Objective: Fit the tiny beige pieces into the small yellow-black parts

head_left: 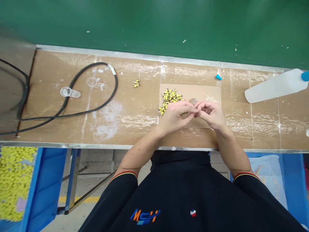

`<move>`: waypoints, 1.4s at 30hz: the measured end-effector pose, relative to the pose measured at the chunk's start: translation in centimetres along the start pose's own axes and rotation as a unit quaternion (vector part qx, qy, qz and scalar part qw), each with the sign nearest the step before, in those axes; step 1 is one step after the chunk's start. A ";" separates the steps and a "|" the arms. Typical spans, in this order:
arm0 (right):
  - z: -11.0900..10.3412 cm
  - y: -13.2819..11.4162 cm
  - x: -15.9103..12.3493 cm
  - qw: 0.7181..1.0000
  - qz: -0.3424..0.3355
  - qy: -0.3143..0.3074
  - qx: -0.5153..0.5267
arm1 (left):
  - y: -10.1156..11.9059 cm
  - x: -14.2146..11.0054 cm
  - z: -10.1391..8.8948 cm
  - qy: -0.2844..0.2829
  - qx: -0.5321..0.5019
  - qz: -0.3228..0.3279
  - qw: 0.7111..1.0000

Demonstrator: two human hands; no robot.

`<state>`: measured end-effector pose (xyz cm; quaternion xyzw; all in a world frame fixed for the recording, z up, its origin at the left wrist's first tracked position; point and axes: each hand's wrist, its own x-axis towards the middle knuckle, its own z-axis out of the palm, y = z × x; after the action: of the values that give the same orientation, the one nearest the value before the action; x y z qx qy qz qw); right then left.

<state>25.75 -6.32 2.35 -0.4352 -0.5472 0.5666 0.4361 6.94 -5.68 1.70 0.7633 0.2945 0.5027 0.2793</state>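
Note:
My left hand (pixel 177 115) and my right hand (pixel 211 114) meet fingertip to fingertip over a cardboard sheet (pixel 202 124). Both are pinched closed; whatever sits between the fingertips is too small and covered to name. Beside my left hand lies a heap of small yellow and black pieces (pixel 170 96), partly hidden by that hand. Just beyond my right hand is a little pile of tiny cream-coloured pieces (pixel 211 99). A small clear round container (pixel 193 101) shows behind the fingers, mostly covered.
A white bottle with a blue cap (pixel 275 86) lies at the right, near a blue cone-shaped tip (pixel 218 77). A black cable (pixel 115 87) loops at left around a clear plastic scoop (pixel 70 92). Blue bins (pixel 45 180) stand below the table edge; one holds yellow pieces (pixel 15 180).

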 end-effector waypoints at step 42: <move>0.1 0.4 -0.9 0.978 -0.197 0.047 -0.049 | -0.6 0.3 -0.1 0.052 -0.070 0.028 0.996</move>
<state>25.87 -7.22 1.94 -0.3654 -0.6283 0.4212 0.5425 6.81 -5.05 1.53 0.7227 0.2516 0.5683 0.3024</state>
